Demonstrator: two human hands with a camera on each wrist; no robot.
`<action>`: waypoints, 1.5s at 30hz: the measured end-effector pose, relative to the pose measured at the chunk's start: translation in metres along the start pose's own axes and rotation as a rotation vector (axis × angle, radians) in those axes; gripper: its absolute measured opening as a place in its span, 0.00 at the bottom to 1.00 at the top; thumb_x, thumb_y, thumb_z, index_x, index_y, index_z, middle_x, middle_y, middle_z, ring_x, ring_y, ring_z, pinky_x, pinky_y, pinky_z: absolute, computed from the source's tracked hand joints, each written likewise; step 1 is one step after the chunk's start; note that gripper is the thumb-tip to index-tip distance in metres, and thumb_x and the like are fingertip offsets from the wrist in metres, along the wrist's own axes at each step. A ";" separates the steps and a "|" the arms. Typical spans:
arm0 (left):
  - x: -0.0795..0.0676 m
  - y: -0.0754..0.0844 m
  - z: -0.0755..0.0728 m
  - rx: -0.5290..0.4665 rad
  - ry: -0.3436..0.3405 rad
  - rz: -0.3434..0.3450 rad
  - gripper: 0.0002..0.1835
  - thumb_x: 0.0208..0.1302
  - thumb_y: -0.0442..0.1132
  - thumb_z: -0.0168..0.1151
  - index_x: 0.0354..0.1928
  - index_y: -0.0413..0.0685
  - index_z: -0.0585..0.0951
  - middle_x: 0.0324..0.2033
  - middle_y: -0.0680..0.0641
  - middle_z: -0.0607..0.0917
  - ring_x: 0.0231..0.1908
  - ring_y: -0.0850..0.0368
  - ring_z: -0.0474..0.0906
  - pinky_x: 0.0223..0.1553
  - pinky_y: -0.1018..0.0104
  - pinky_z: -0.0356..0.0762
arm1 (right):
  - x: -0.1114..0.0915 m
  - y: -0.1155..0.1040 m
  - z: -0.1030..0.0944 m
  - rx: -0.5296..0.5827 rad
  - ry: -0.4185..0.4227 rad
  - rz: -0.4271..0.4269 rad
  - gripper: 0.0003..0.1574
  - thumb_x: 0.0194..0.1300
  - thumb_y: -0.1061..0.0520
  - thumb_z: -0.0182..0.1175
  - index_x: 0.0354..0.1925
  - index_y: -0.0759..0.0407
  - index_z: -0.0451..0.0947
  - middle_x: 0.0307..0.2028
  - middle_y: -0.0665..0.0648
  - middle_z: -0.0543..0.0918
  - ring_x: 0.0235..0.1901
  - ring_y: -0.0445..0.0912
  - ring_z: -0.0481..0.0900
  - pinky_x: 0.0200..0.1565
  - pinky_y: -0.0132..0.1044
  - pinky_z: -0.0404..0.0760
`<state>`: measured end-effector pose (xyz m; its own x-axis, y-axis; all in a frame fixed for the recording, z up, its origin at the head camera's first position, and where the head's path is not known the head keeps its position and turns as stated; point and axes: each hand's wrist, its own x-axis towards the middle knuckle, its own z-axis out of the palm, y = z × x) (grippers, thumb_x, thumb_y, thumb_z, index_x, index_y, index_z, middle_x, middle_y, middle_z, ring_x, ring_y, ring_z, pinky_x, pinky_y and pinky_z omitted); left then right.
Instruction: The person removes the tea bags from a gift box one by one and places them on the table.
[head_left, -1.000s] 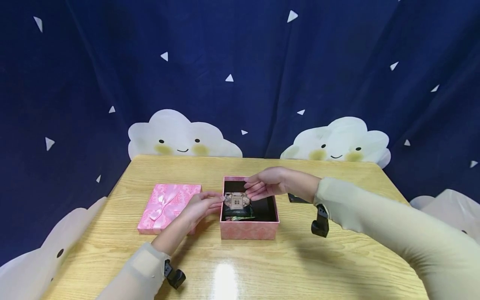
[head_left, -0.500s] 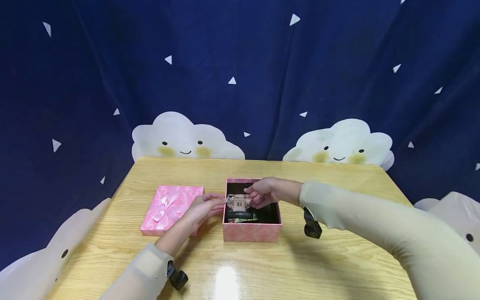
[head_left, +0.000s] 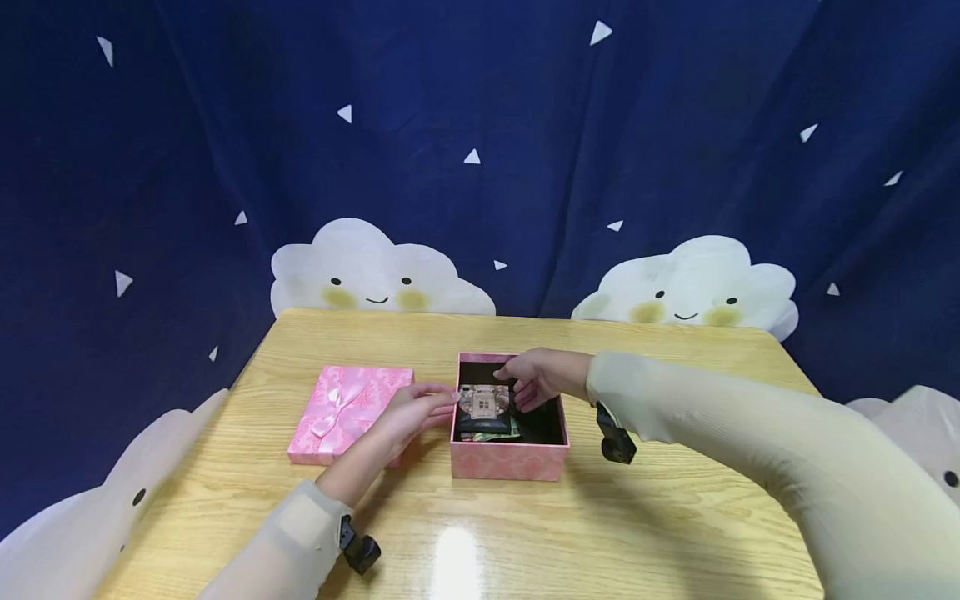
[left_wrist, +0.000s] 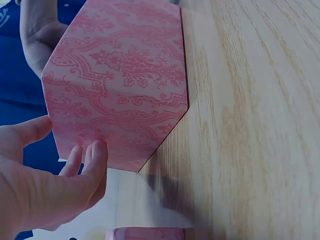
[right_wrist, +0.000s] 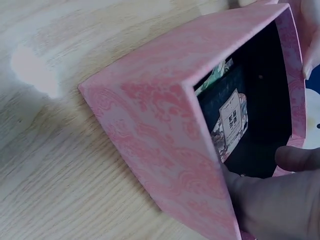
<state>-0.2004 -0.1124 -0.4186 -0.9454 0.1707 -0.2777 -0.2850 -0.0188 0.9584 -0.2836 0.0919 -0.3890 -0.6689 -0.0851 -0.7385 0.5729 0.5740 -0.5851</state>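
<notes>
An open pink patterned box (head_left: 510, 461) with a black interior stands on the table. Inside, toward its left, lies a dark flat item (right_wrist: 232, 117) bearing a floral print and a QR code label. Part of a green printed item (head_left: 491, 435) shows at its near edge. My left hand (head_left: 408, 417) rests against the box's left wall, thumb at the rim and fingers along the outside. My right hand (head_left: 536, 379) reaches into the right part of the box, thumb extended and fingers pointing down. In the right wrist view the box wall hides those fingers.
Left of the box lies its pink lid (head_left: 315, 433) with a ribbon bow. The wooden table (head_left: 570, 542) reaches back to a dark blue curtain (head_left: 405, 100) with white clouds. My right sleeve (head_left: 697, 408) crosses over the table's right side.
My right hand has shifted from above the dark item toward the right part of the box and lower, its fingers bending downward. My left hand stays at the box's left wall.
</notes>
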 end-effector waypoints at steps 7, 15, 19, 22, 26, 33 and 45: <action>0.000 -0.001 0.000 -0.015 0.010 -0.004 0.17 0.65 0.32 0.57 0.53 0.29 0.74 0.54 0.28 0.78 0.54 0.40 0.80 0.62 0.51 0.76 | -0.033 -0.015 0.017 0.024 0.022 0.009 0.36 0.71 0.52 0.51 0.69 0.68 0.54 0.64 0.75 0.63 0.63 0.67 0.68 0.63 0.52 0.77; -0.001 0.001 0.002 -0.012 0.028 0.009 0.16 0.64 0.33 0.59 0.50 0.30 0.76 0.52 0.30 0.80 0.50 0.44 0.83 0.62 0.49 0.76 | -0.033 -0.022 0.029 0.033 0.067 0.036 0.38 0.70 0.51 0.53 0.69 0.68 0.54 0.67 0.74 0.60 0.66 0.65 0.65 0.66 0.54 0.73; -0.001 0.001 0.004 -0.009 0.028 0.010 0.15 0.63 0.33 0.60 0.49 0.31 0.77 0.50 0.32 0.81 0.45 0.50 0.84 0.61 0.50 0.77 | -0.035 -0.022 0.031 0.017 0.064 0.035 0.38 0.70 0.50 0.53 0.69 0.67 0.54 0.67 0.73 0.59 0.67 0.65 0.64 0.67 0.55 0.72; -0.001 0.001 0.003 -0.006 0.023 0.004 0.15 0.63 0.33 0.60 0.50 0.31 0.77 0.50 0.33 0.82 0.45 0.51 0.84 0.61 0.51 0.78 | -0.036 -0.025 0.032 -0.020 0.065 0.037 0.36 0.70 0.51 0.54 0.68 0.67 0.57 0.66 0.72 0.63 0.66 0.64 0.66 0.66 0.55 0.73; -0.001 0.001 0.002 0.005 0.023 0.001 0.16 0.64 0.35 0.60 0.50 0.32 0.76 0.51 0.33 0.81 0.48 0.48 0.83 0.61 0.51 0.77 | -0.018 -0.027 0.028 -0.107 0.055 0.030 0.30 0.65 0.48 0.61 0.58 0.64 0.69 0.57 0.67 0.75 0.59 0.58 0.74 0.59 0.49 0.80; 0.000 0.002 0.000 0.002 0.021 0.008 0.16 0.64 0.35 0.60 0.50 0.32 0.76 0.51 0.33 0.81 0.48 0.49 0.83 0.62 0.51 0.77 | -0.026 -0.034 0.032 -0.102 0.103 0.027 0.21 0.65 0.58 0.59 0.54 0.64 0.72 0.55 0.64 0.73 0.56 0.55 0.72 0.60 0.44 0.79; 0.002 0.000 0.001 -0.006 0.031 0.008 0.15 0.63 0.34 0.61 0.49 0.32 0.77 0.49 0.33 0.82 0.46 0.50 0.84 0.60 0.52 0.78 | 0.093 0.012 0.014 0.034 0.026 0.012 0.03 0.57 0.64 0.62 0.33 0.61 0.78 0.29 0.58 0.73 0.35 0.52 0.77 0.37 0.40 0.88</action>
<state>-0.2018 -0.1113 -0.4188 -0.9520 0.1399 -0.2722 -0.2783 -0.0259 0.9602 -0.3321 0.0793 -0.4700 -0.6737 -0.0565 -0.7369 0.5965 0.5470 -0.5873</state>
